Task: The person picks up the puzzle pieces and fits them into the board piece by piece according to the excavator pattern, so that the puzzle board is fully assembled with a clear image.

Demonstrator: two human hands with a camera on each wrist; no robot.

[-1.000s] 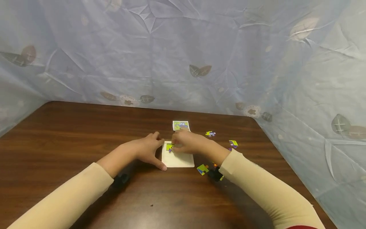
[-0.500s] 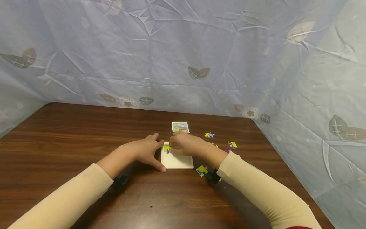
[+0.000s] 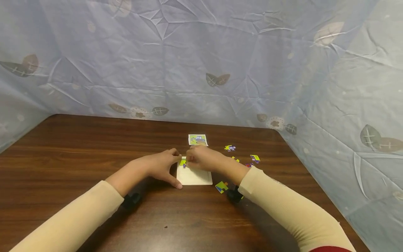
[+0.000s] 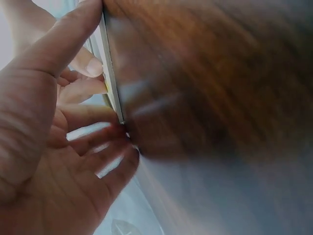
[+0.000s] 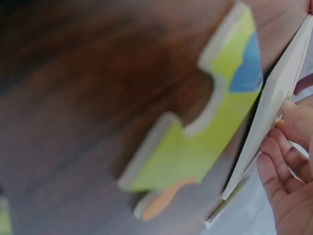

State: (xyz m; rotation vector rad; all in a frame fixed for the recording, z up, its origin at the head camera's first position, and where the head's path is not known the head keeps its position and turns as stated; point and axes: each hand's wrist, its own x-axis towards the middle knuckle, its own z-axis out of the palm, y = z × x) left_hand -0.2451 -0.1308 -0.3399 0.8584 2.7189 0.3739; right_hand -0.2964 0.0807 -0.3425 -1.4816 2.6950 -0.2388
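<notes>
A shallow white puzzle board (image 3: 196,177) lies on the dark wooden table. My left hand (image 3: 158,167) rests along its left side, thumb at the near corner and fingertips at the far one. In the left wrist view the left thumb (image 4: 63,41) stretches along the board's edge. My right hand (image 3: 204,158) is over the board's far part, fingers curled and pinching a small puzzle piece mostly hidden under them. In the right wrist view the right fingertips (image 5: 288,115) are right at the board. A green-and-purple puzzle piece (image 3: 182,162) shows in the far left corner.
A picture card (image 3: 197,139) of a vehicle lies beyond the board. To the right are several loose pieces, among them a yellow-purple piece (image 3: 230,148), a green-purple piece (image 3: 255,158) and a green-blue piece (image 5: 205,152). A patterned cloth (image 3: 189,70) hangs behind the table.
My right hand has moved slightly left and stays over the board's far part. The left hand keeps its place at the board's side. The view has shifted a little.
</notes>
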